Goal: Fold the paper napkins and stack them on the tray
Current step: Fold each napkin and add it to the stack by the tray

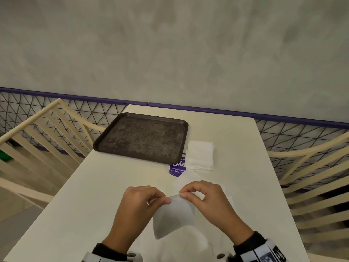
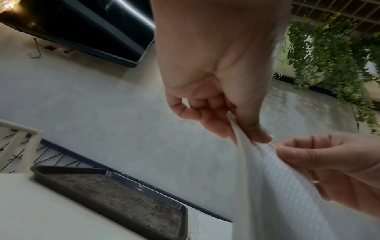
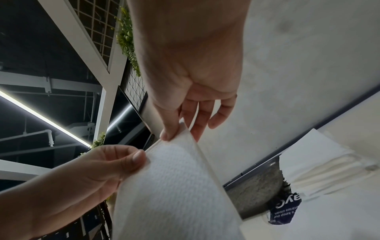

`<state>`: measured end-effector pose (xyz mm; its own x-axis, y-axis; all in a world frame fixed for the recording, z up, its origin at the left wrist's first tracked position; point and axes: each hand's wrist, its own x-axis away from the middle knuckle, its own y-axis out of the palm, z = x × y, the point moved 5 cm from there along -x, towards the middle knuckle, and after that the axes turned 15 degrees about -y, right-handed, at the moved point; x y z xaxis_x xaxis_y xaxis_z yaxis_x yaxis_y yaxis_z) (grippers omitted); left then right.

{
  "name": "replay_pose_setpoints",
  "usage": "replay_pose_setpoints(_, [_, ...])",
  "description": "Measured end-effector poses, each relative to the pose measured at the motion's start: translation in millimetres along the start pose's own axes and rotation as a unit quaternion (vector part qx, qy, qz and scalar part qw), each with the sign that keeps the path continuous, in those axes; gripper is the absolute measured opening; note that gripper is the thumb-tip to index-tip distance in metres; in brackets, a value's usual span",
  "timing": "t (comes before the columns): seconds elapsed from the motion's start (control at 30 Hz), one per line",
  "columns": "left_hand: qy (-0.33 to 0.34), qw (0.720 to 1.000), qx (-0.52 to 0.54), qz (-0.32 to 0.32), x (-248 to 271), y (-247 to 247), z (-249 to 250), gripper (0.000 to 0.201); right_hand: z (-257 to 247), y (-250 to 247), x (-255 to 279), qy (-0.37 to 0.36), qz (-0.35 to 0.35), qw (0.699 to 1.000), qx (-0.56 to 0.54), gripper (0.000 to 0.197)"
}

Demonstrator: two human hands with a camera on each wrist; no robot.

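Note:
Both my hands hold one white embossed paper napkin (image 1: 173, 216) up above the near part of the white table (image 1: 94, 186). My left hand (image 1: 164, 201) pinches its top edge between thumb and fingers; the right hand (image 1: 183, 194) pinches the same edge just to the right. The sheet hangs down, and its layered edge shows in the wrist views (image 2: 277, 186) (image 3: 174, 186). In the left wrist view the left hand (image 2: 246, 134) grips beside the right hand (image 2: 329, 162). A dark speckled tray (image 1: 141, 137) lies bare at the far left. A stack of white napkins (image 1: 200, 156) sits right of it.
A torn purple wrapper (image 1: 176, 167) lies under the stack, at the tray's near right corner. Cream slatted chairs stand at the left (image 1: 47, 129) and right (image 1: 311, 167). A black wire-mesh rail with a purple top (image 1: 283, 118) runs behind the table.

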<state>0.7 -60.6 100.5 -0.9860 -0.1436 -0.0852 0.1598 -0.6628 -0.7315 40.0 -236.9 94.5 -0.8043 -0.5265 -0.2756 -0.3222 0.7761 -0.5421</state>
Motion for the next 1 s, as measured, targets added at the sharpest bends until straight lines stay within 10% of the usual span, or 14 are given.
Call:
replay_pose_setpoints(0.6, [-0.109, 0.984, 0.133, 0.046, -8.1, -13.4, -28.2, 0.017, 58.8, 10.0, 18.1, 0.098, 0.030, 0.989, -0.107, 0.016])
replay_pose_setpoints(1.0, [-0.261, 0.964, -0.032, -0.035, -41.1, 52.4, -140.3, 0.029, 144.1, -42.3, -6.7, 0.226, 0.185, 0.954, -0.071, 0.005])
